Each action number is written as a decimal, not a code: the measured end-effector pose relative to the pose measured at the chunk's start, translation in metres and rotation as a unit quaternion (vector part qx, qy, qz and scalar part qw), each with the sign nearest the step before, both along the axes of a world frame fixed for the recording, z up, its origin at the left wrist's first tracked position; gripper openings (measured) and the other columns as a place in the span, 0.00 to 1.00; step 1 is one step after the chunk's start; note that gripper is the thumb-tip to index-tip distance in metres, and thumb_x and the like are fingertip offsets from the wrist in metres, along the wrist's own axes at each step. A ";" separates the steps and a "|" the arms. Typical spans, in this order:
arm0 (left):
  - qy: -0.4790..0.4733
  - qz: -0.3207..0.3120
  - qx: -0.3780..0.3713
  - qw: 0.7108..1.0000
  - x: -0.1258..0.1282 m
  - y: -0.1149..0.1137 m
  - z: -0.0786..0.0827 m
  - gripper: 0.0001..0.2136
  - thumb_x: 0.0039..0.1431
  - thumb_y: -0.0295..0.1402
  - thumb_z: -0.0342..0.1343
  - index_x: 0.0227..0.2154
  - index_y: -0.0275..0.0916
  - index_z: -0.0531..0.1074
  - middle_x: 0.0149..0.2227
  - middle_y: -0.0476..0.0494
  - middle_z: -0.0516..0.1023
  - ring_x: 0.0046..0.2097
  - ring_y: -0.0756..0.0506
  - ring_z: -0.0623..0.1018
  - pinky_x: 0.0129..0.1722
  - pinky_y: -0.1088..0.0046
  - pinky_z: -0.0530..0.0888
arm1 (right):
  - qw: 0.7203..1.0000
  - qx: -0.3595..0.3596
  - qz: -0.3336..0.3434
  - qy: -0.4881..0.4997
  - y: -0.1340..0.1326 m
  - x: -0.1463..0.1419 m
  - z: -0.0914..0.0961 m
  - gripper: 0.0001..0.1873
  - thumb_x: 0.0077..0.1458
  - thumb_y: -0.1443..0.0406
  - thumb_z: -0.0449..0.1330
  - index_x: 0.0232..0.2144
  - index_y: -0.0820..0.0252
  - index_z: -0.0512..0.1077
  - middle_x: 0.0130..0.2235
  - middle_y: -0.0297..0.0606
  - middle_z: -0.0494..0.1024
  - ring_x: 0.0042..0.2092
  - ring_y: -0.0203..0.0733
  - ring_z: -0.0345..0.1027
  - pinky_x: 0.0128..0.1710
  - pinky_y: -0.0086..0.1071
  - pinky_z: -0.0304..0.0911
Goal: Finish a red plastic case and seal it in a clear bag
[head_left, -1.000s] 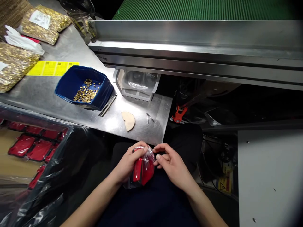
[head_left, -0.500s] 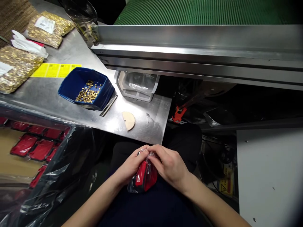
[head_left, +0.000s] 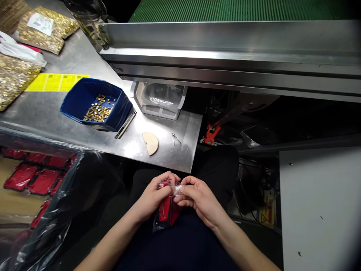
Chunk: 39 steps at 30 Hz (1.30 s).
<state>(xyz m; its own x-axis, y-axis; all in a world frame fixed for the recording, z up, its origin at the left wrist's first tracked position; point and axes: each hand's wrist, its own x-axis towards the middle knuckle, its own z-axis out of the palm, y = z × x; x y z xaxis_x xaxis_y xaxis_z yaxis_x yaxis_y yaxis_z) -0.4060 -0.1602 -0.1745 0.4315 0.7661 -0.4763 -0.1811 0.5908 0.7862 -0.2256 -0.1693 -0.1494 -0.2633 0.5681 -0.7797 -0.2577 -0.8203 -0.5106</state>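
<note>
A red and black item in a clear plastic bag [head_left: 166,210] rests over my lap, below the steel table's corner. My left hand [head_left: 158,194] is closed around its upper part, thumb on the near side. With thumb and fingers my right hand [head_left: 197,195] pinches the bunched clear plastic at the bag's top right. On the table just beyond lie a pale half-round disc [head_left: 150,143] with a small notch and a small thin metal piece [head_left: 176,138]. What exactly the red item is, I cannot make out.
A blue bin [head_left: 96,101] holds small brass-coloured pieces, with a metal pen-like tool [head_left: 125,125] beside it. Behind stands a grey bin [head_left: 160,112] of clear bags. Bagged red items [head_left: 21,176] fill a lined box at left. A green ribbed conveyor [head_left: 225,10] runs behind its metal rail.
My right hand has moved slightly away to the right, drawing the bag's plastic out into a bunch. My left hand keeps its hold. The whole view has shifted a little.
</note>
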 end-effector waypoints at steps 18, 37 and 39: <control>-0.070 -0.012 -0.068 0.995 0.004 0.001 -0.002 0.04 0.63 0.32 0.59 0.34 0.38 0.71 0.33 0.50 0.71 0.34 0.48 0.68 0.36 0.73 0.67 | 0.382 0.660 0.390 -0.516 0.003 0.009 0.007 0.12 0.69 0.73 0.52 0.49 0.69 0.74 0.30 0.38 0.75 0.30 0.42 0.66 0.28 0.37 0.61; 0.038 -0.213 0.284 0.934 -0.013 0.000 0.014 0.51 0.59 0.35 0.71 0.74 0.56 0.40 0.68 0.37 0.64 0.66 0.33 0.68 0.67 0.54 0.66 | 0.666 0.378 0.547 -0.337 0.011 0.033 0.057 0.13 0.67 0.68 0.55 0.28 0.58 0.68 0.25 0.32 0.75 0.23 0.34 0.60 0.25 0.32 0.43; 0.051 -0.235 0.336 0.911 -0.008 0.001 0.022 0.48 0.62 0.33 0.67 0.74 0.53 0.39 0.68 0.35 0.64 0.66 0.34 0.68 0.66 0.56 0.67 | 0.628 0.393 0.574 -0.348 0.009 0.038 0.065 0.12 0.66 0.69 0.55 0.28 0.59 0.69 0.25 0.34 0.75 0.22 0.35 0.58 0.24 0.34 0.41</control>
<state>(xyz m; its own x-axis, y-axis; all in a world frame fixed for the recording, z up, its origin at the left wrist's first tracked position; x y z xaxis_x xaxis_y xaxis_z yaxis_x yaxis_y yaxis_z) -0.4144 -0.1587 -0.1528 0.7673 0.6409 -0.0240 0.0616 -0.0363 0.9974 -0.1878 -0.1601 -0.0844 -0.6018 0.5967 -0.5309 0.7840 0.3145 -0.5351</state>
